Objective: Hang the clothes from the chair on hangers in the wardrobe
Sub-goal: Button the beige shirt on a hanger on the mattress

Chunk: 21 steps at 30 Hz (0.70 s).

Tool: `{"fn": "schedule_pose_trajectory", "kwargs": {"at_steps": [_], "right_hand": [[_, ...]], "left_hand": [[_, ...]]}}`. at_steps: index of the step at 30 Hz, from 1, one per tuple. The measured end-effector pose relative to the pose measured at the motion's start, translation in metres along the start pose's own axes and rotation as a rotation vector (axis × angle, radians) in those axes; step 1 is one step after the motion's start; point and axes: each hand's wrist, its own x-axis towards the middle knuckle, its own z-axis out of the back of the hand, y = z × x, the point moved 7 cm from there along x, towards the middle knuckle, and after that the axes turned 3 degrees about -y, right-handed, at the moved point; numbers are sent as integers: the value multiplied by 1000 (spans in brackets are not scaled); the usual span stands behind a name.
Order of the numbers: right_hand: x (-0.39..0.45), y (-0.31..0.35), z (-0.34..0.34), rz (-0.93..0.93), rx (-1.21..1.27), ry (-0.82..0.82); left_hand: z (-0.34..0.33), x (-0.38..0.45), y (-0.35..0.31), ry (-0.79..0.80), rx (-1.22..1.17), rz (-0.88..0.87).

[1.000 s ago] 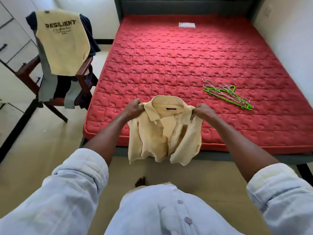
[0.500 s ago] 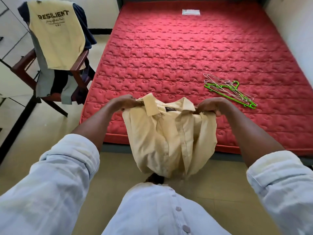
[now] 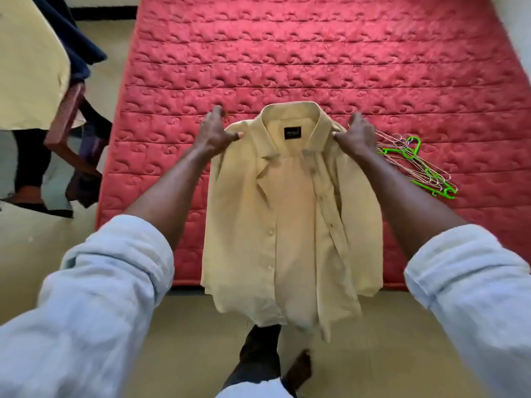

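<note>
At far left, a wooden chair draped with a pale yellow garment, a navy one behind it and grey and dark pieces hanging lower down, just beside the bed's left edge. Filling the upper middle, a red quilted mattress, its near edge running across under the raised shirt. Left arm stretched forward and up from a rolled pale blue sleeve, forearm bare, left hand seen from the back, fingers pointing away, thumb pinching the left shoulder of a pale yellow collared shirt; fingers behind the fabric hidden. Shirt held up in the air between both hands, spread open with collar on top and a dark label inside the neck, front placket unbuttoned, hem hanging past the mattress edge over the tan floor. Below the hem, dark trouser leg and a bare foot. Right arm mirrored, rolled sleeve low at right, right hand back-on, thumb and fingers clamped on the shirt's right shoulder. Just beyond that hand, lying on the mattress, a loose pile of hangers, thin wire ones mixed with bright green plastic, partly hidden behind the right wrist, nothing else between them and the shirt.
</note>
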Motion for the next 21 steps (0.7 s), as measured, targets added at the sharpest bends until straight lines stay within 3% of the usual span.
{"fn": "schedule_pose_trajectory", "kwargs": {"at_steps": [2, 4, 7, 12, 17, 21], "right_hand": [[11, 2, -22, -8, -60, -139], [8, -8, -60, 5, -80, -93], [-17, -42, -129, -29, -103, 123], [-84, -107, -217, -39, -250, 499], [-130, -139, -271, -5, -372, 776], [-144, -159, -294, 0, -428, 887]], "left_hand": [[-39, 15, 12, -50, 51, 10], [-86, 7, 31, 10, 9, 19], [-161, -30, 78, 248, 0, 92], [-242, -111, 147, 645, 259, 173], [-277, -164, 165, 804, 419, 117], [-298, -183, 175, 810, 482, 148]]}}
